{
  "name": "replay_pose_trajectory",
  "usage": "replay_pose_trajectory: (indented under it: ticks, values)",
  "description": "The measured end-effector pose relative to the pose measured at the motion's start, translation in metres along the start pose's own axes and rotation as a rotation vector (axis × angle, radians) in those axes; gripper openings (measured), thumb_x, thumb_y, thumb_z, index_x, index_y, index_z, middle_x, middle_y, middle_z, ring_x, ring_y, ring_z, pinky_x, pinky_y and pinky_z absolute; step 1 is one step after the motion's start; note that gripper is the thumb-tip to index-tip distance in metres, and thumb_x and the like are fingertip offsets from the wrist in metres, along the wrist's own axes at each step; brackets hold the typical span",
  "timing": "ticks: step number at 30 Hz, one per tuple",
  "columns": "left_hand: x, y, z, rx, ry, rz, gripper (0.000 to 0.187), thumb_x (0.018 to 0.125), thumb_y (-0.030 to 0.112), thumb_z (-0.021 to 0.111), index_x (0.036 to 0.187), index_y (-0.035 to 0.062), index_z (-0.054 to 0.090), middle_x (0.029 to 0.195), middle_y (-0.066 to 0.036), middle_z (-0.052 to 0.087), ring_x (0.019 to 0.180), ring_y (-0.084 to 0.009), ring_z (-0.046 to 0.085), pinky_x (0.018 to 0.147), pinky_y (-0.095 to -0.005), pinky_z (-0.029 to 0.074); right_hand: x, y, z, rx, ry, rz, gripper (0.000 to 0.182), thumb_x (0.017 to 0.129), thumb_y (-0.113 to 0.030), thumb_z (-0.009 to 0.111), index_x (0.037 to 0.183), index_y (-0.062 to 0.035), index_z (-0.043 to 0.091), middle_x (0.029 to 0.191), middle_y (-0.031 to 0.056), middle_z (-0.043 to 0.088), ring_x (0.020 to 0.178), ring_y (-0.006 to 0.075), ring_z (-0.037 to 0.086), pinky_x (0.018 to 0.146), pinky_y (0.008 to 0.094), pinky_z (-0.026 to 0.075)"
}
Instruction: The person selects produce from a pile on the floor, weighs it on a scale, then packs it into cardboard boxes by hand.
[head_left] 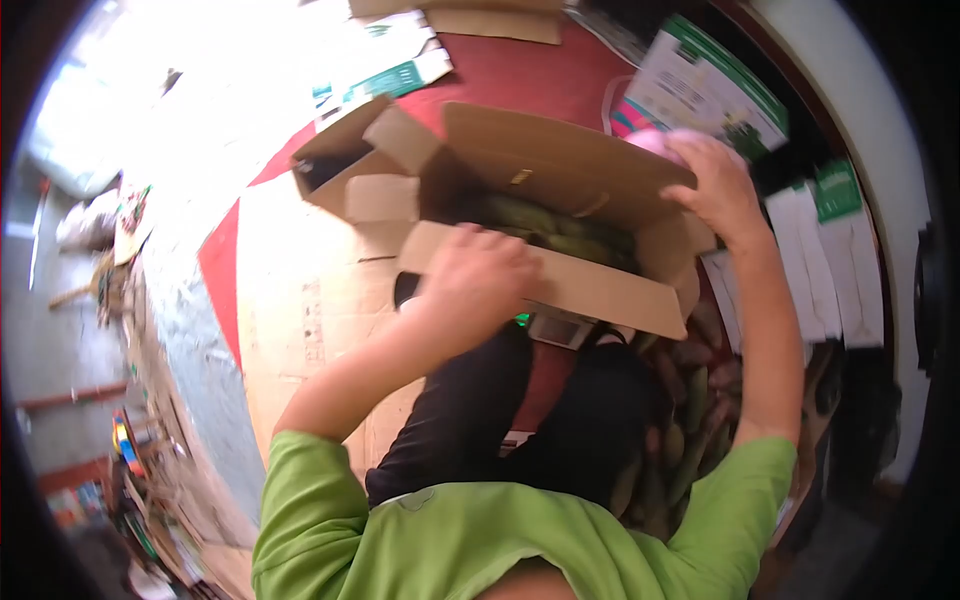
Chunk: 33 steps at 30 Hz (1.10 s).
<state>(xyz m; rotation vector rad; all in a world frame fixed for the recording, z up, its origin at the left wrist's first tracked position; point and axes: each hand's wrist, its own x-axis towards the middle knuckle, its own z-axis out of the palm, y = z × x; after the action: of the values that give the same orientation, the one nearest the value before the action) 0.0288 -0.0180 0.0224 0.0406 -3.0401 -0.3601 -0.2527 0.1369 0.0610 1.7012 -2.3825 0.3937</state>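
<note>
An open cardboard box (590,285) lies across in front of me, its flaps spread. Several long, lumpy greenish things (560,228) lie inside; their kind cannot be made out. My left hand (485,268) is on the near flap, its fingers bent over the flap's upper edge and slightly blurred. At the box's far right corner is my right hand (715,185), thumb and fingers apart. Just behind its fingertips sits a rounded pink thing (655,143), partly hidden by them. Below the near flap shows a small grey device with a display (556,330), largely covered.
Long greenish and brownish things (690,400) are piled by my right leg. Flat cardboard (300,300) covers the floor at left, beside red flooring (540,70). White-and-green printed cartons (710,85) stand along the right wall, with more white cartons (805,260) nearer.
</note>
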Motion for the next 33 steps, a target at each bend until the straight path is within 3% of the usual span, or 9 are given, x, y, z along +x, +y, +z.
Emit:
replay_pose_trajectory:
  ticks: [1, 3, 7, 10, 15, 19, 23, 28, 33]
  values:
    - [0.007, 0.003, 0.015, 0.177, -0.078, 0.019, 0.021, 0.074, 0.021, 0.063, 0.094, 0.0135, 0.065, 0.091, -0.003, 0.055, 0.094, -0.021, 0.055, 0.083, -0.0364, 0.043, 0.01, 0.004, 0.006, -0.005, -0.192, -0.002, 0.039, 0.071, -0.021, 0.071, 0.108, -0.0103, 0.064, 0.103, 0.0157, 0.063, 0.099, 0.0352, 0.057, 0.084, 0.0422, 0.044]
    - [0.015, 0.013, 0.019, 0.282, -0.031, -0.039, 0.01, 0.075, 0.018, 0.06, 0.083, 0.0147, 0.065, 0.087, -0.001, 0.054, 0.09, -0.018, 0.056, 0.073, -0.0323, 0.045, 0.025, 0.012, 0.015, -0.056, -0.418, 0.156, 0.027, 0.073, -0.02, 0.068, 0.098, -0.0108, 0.068, 0.094, 0.0187, 0.063, 0.092, 0.0366, 0.058, 0.079, 0.0436, 0.045]
    - [0.012, 0.001, 0.016, 0.162, 0.074, -0.048, 0.009, 0.075, 0.018, 0.06, 0.081, 0.0151, 0.066, 0.085, 0.0, 0.056, 0.088, -0.0172, 0.057, 0.067, -0.0305, 0.046, 0.026, 0.011, 0.016, -0.057, -0.374, 0.041, 0.014, 0.075, -0.021, 0.066, 0.081, -0.0089, 0.069, 0.085, 0.0159, 0.064, 0.084, 0.0358, 0.06, 0.073, 0.0445, 0.046]
    - [0.004, -0.011, 0.016, 0.135, 0.156, 0.036, 0.008, 0.075, 0.017, 0.059, 0.079, 0.015, 0.065, 0.082, 0.0, 0.057, 0.083, -0.0174, 0.058, 0.067, -0.0314, 0.047, 0.026, -0.009, 0.011, -0.084, -0.338, -0.001, 0.015, 0.076, -0.021, 0.065, 0.08, -0.007, 0.067, 0.082, 0.0147, 0.062, 0.082, 0.0346, 0.059, 0.07, 0.0436, 0.046]
    - [-0.034, -0.052, -0.004, 0.125, 0.233, -0.046, 0.009, 0.074, 0.018, 0.058, 0.079, 0.0178, 0.065, 0.083, 0.001, 0.056, 0.087, -0.0182, 0.06, 0.069, -0.0332, 0.05, 0.057, -0.064, -0.011, -0.148, -0.257, -0.158, 0.013, 0.077, -0.019, 0.064, 0.079, -0.0066, 0.064, 0.081, 0.0132, 0.06, 0.081, 0.0334, 0.059, 0.068, 0.0433, 0.046]
    - [-0.093, -0.088, -0.027, 0.113, 0.313, -0.181, 0.008, 0.074, 0.015, 0.059, 0.078, 0.0166, 0.065, 0.08, -0.001, 0.054, 0.084, -0.02, 0.061, 0.066, -0.0334, 0.051, 0.096, -0.129, -0.021, -0.213, -0.173, -0.37, 0.012, 0.077, -0.02, 0.064, 0.077, -0.0074, 0.062, 0.08, 0.0115, 0.06, 0.08, 0.0326, 0.059, 0.068, 0.0432, 0.047]
    - [-0.164, -0.091, -0.063, 0.173, 0.367, -0.269, 0.004, 0.077, 0.017, 0.059, 0.077, 0.0153, 0.063, 0.075, -0.002, 0.051, 0.079, -0.0189, 0.059, 0.062, -0.0337, 0.049, 0.126, -0.196, -0.018, -0.267, -0.151, -0.456, 0.014, 0.078, -0.021, 0.064, 0.076, -0.0075, 0.062, 0.081, 0.0102, 0.061, 0.08, 0.0314, 0.06, 0.069, 0.0422, 0.048]
    - [-0.265, -0.075, -0.09, 0.34, 0.278, -0.423, 0.005, 0.077, 0.018, 0.059, 0.074, 0.0134, 0.061, 0.073, -0.001, 0.049, 0.076, -0.0178, 0.056, 0.06, -0.0325, 0.047, 0.124, -0.285, 0.003, -0.054, -0.071, -0.578, 0.015, 0.079, -0.022, 0.063, 0.076, -0.0075, 0.06, 0.081, 0.0101, 0.06, 0.077, 0.0319, 0.06, 0.065, 0.043, 0.047]
    - [-0.366, -0.064, -0.087, 0.413, 0.178, -0.555, 0.004, 0.075, 0.013, 0.058, 0.074, 0.0126, 0.061, 0.078, 0.0, 0.053, 0.079, -0.0176, 0.055, 0.064, -0.0315, 0.046, 0.099, -0.382, 0.071, 0.037, -0.094, -0.668, 0.016, 0.081, -0.027, 0.059, 0.073, -0.0132, 0.063, 0.08, 0.0056, 0.065, 0.076, 0.0244, 0.065, 0.062, 0.0391, 0.052]
